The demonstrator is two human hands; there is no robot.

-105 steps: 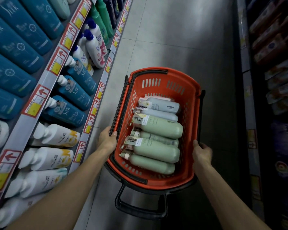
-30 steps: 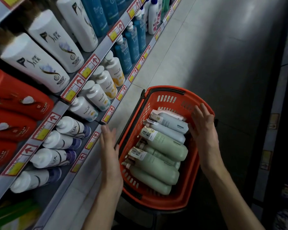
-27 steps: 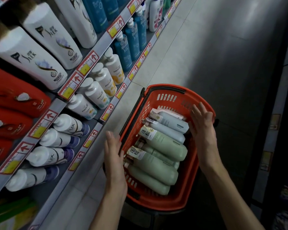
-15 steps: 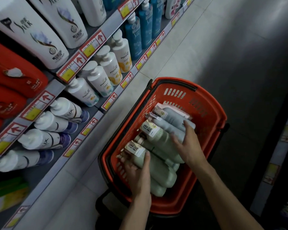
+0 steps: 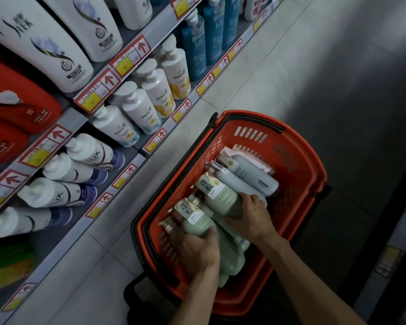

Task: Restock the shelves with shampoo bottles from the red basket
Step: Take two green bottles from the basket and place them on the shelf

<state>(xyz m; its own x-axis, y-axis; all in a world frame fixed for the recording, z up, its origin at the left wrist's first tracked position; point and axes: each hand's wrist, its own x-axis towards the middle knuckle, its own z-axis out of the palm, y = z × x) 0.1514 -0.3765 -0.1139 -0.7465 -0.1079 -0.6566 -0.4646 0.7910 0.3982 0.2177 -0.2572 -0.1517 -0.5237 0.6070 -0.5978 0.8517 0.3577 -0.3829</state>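
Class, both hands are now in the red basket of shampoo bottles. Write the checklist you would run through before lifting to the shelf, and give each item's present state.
1. Left hand grips the nearer green bottle: ok.
2. Right hand grips the next green bottle: ok.
3. Way up out of the red basket is free: ok, nothing lies over the two held bottles.
4. Shelf slot for green bottles found: cannot tell; only other stock shows, such as Pantene bottles and Lux bottles.
5. Caps firmly shut: cannot tell.
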